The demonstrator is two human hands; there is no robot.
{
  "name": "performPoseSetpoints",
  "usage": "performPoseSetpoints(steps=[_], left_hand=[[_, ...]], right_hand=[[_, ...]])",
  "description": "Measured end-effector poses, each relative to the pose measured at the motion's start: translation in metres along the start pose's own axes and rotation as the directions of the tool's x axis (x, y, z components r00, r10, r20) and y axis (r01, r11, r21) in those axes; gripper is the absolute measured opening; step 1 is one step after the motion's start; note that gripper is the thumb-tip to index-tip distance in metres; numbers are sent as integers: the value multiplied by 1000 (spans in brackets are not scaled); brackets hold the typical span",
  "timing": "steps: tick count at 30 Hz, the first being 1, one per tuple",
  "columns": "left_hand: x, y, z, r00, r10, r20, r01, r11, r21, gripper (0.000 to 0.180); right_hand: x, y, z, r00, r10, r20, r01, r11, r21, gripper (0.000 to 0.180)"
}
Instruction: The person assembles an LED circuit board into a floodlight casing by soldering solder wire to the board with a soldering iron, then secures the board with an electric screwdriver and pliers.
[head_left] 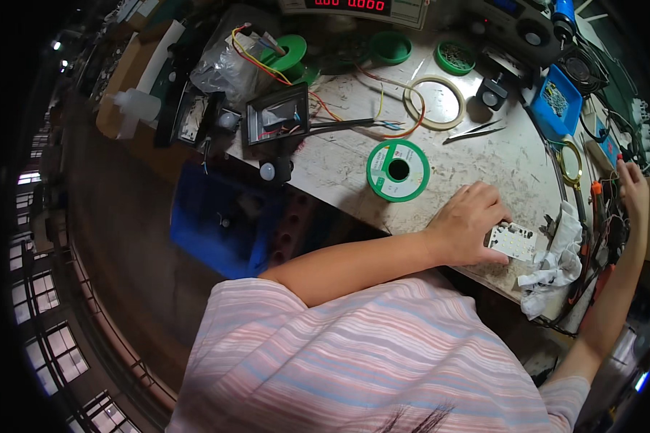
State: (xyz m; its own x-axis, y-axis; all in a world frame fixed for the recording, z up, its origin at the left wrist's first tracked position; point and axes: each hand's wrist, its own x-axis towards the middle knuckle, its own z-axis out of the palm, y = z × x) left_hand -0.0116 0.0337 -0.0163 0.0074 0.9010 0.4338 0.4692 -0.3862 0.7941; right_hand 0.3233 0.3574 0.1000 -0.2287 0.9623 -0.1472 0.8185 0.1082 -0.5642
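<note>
With its thumb and fingers at the edge of a small white circuit board (513,241), my left hand (469,224) holds the board on the worktable near its front right. Small dark parts dot the board. Beyond the table's right side, my right hand (633,189) reaches out with its fingers curled, close to a small red tip (619,156); what the fingers hold is too small to make out. A crumpled white cloth (556,263) lies just right of the board. To the left stands a green and white solder wire spool (398,170).
Tweezers (475,133) and a tape roll (435,103) lie farther back on the worktable (484,169). A blue bin (556,102) of small parts stands at the right, near cables and tools. Wired black lamp housings (277,114) sit at the left edge, above a blue crate (220,216).
</note>
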Motion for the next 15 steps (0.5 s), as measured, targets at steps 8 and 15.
performPoseSetpoints(steps=[8, 15], left_hand=[[-1, 0, -3, 999, 32, -43, -33, 999, -32, 60], [-10, 10, -11, 999, 21, -45, -23, 998, -53, 61]], right_hand=[[-212, -119, 154, 744, -663, 77, 641, 742, 193, 64], [-241, -82, 174, 841, -541, -2, 504, 782, 368, 63]])
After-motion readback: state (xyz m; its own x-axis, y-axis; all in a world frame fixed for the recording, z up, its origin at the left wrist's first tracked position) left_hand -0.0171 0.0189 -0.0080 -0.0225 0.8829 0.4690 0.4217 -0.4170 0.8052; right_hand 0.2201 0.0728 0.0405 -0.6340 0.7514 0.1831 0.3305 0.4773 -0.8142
